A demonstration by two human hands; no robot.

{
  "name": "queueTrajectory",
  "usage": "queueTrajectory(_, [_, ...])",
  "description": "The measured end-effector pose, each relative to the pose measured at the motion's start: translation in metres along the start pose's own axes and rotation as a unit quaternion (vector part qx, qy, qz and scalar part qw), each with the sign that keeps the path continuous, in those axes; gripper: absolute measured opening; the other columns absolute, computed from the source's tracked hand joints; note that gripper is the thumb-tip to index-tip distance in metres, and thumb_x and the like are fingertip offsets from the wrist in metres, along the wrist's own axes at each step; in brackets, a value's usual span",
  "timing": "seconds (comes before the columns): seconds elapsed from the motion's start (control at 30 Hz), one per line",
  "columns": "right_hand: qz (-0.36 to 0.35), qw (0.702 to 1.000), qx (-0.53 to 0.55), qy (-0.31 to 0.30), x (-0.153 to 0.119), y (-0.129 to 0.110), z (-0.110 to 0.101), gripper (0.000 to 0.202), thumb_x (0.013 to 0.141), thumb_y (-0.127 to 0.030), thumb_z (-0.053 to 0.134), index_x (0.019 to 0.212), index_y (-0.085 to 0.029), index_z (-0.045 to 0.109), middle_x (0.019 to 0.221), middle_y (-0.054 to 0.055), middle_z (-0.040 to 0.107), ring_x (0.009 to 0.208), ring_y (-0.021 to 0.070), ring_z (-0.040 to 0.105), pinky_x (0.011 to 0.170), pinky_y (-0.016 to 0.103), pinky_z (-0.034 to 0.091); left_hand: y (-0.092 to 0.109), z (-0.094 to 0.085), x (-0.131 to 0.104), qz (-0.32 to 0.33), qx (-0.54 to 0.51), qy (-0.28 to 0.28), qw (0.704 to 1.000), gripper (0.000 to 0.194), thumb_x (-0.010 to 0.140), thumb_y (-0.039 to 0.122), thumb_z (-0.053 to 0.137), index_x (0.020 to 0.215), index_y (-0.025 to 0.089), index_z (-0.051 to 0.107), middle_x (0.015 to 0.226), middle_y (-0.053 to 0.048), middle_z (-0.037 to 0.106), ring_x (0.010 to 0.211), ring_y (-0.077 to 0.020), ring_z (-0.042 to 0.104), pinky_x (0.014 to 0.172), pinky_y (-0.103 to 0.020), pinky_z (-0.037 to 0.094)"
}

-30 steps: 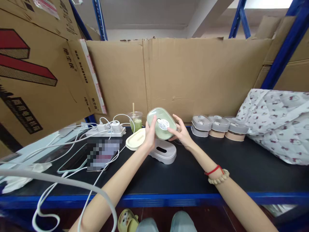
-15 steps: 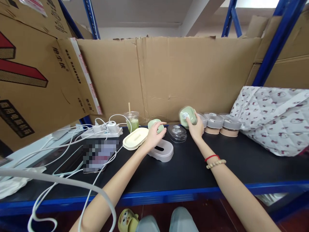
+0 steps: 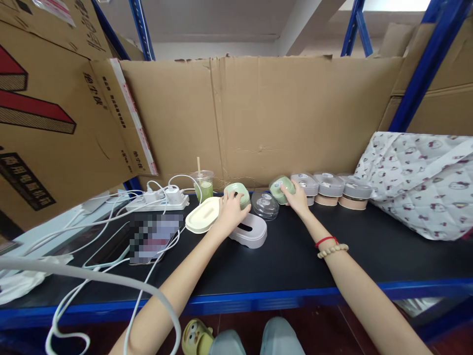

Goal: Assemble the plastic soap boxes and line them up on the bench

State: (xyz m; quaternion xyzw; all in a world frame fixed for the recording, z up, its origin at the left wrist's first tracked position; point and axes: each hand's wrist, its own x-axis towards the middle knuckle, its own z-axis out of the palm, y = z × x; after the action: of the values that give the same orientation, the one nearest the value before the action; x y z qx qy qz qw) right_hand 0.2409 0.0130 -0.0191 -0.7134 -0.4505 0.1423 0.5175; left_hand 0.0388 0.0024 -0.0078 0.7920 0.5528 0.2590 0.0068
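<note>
My left hand (image 3: pixel 232 211) is closed around the near left side of a small light-green container (image 3: pixel 241 191), with the thumb at its front. Beside that hand lies a cream oval lid or tray (image 3: pixel 201 215). Just below it sits a pale lilac oval piece with a dark slot (image 3: pixel 254 231). On the right, my right hand (image 3: pixel 296 198) grips a second green container (image 3: pixel 280 189), which carries a round sticker and seems to have a clear cover. Between the hands, a clear plastic lid (image 3: pixel 265 205) rests on the black shelf top (image 3: pixel 288 261).
Several lidded containers (image 3: pixel 327 185) stand in a row to the right, before a quilted patterned bag (image 3: pixel 417 182). At left are a drink cup (image 3: pixel 204 186), a power strip (image 3: pixel 177 201), loose white cables and a phone (image 3: pixel 157 239). A cardboard panel (image 3: pixel 258 118) closes the back.
My right hand has lowered its green container towards the shelf, uncovering more of the container row. My left fingers have curled around the other green container, and the clear lid has shifted slightly left.
</note>
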Motion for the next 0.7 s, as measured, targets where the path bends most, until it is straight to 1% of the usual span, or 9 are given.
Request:
queueTrajectory(0.07, [0.025,0.999,0.024,-0.035,-0.001,-0.001,0.001,0.077,0.073,-0.038,0.064,0.141,-0.016,0.035,0.137,0.015,0.047,0.094,0.0229,0.065,0.061,0.03,0.058,-0.001,-0.001,-0.001,-0.016,0.047,-0.064,0.997,0.038,0.083,0.031,0.053,0.117,0.015,0.06,0.126,-0.015,0.059,0.126,-0.032,0.045,0.1,-0.043,0.037])
queueTrajectory(0.13, [0.04,0.997,0.006,-0.072,-0.003,-0.002,0.001,0.078,0.074,-0.034,0.063,0.143,-0.016,0.03,0.131,0.013,0.054,0.089,0.0208,0.067,0.061,0.029,0.058,-0.003,-0.001,0.0,-0.018,0.068,-0.101,0.992,0.036,0.085,0.027,0.051,0.117,0.015,0.061,0.122,-0.014,0.062,0.118,-0.0294,0.054,0.098,-0.04,0.038])
queueTrajectory(0.2, [0.037,0.992,-0.078,-0.094,-0.007,-0.004,-0.001,0.071,0.08,-0.036,0.059,0.142,-0.016,0.031,0.121,0.012,0.061,0.087,0.0212,0.068,0.067,0.03,0.057,-0.005,-0.001,0.002,-0.015,0.073,-0.108,0.991,0.034,0.085,0.023,0.05,0.117,0.015,0.061,0.12,-0.013,0.064,0.113,-0.027,0.058,0.097,-0.037,0.039])
queueTrajectory(0.23, [0.03,0.985,-0.141,-0.094,-0.009,-0.004,-0.003,0.066,0.082,-0.038,0.057,0.14,-0.014,0.035,0.118,0.013,0.063,0.09,0.0228,0.068,0.072,0.032,0.056,-0.006,0.0,0.003,-0.014,0.074,-0.105,0.992,0.034,0.086,0.02,0.049,0.117,0.015,0.061,0.119,-0.013,0.065,0.112,-0.0263,0.059,0.096,-0.036,0.039])
queueTrajectory(0.33, [0.016,0.954,-0.292,-0.071,-0.014,-0.008,-0.005,0.051,0.086,-0.043,0.054,0.123,-0.008,0.054,0.119,0.02,0.059,0.107,0.03,0.061,0.088,0.038,0.048,-0.009,0.001,0.005,-0.011,0.083,-0.094,0.992,0.034,0.086,0.016,0.047,0.116,0.016,0.063,0.115,-0.012,0.067,0.108,-0.0257,0.061,0.094,-0.035,0.041])
queueTrajectory(0.4, [0.012,0.946,-0.32,-0.057,-0.017,-0.01,-0.006,0.047,0.086,-0.041,0.053,0.118,-0.007,0.058,0.121,0.022,0.056,0.111,0.0325,0.058,0.09,0.041,0.045,-0.01,0.002,0.006,-0.012,0.09,-0.086,0.992,0.031,0.085,0.015,0.047,0.11,0.017,0.066,0.111,-0.012,0.069,0.105,-0.0263,0.063,0.09,-0.035,0.043])
queueTrajectory(0.47, [-0.024,0.943,-0.33,-0.03,-0.021,-0.013,-0.004,0.044,0.087,-0.035,0.052,0.123,-0.01,0.054,0.121,0.02,0.055,0.112,0.0313,0.056,0.087,0.04,0.046,-0.011,0.003,0.006,-0.013,0.094,-0.076,0.993,0.028,0.084,0.014,0.048,0.101,0.017,0.07,0.105,-0.012,0.071,0.1,-0.0266,0.065,0.085,-0.034,0.045])
queueTrajectory(0.57, [-0.137,0.941,-0.31,-0.018,-0.026,-0.016,0.001,0.04,0.086,-0.032,0.052,0.123,-0.018,0.054,0.121,0.015,0.056,0.111,0.0277,0.056,0.084,0.037,0.047,-0.013,0.005,0.007,-0.003,0.093,-0.061,0.994,0.026,0.082,0.013,0.048,0.088,0.02,0.073,0.095,-0.01,0.073,0.093,-0.0258,0.067,0.081,-0.033,0.047])
queueTrajectory(0.7, [-0.239,0.933,-0.238,-0.126,-0.033,-0.017,0.013,0.042,0.078,-0.047,0.06,0.115,-0.028,0.061,0.115,0.009,0.061,0.106,0.0263,0.059,0.085,0.036,0.048,-0.014,0.006,0.008,0.03,0.077,-0.04,0.996,0.027,0.083,0.014,0.048,0.083,0.022,0.073,0.092,-0.009,0.073,0.093,-0.0261,0.066,0.081,-0.034,0.047])
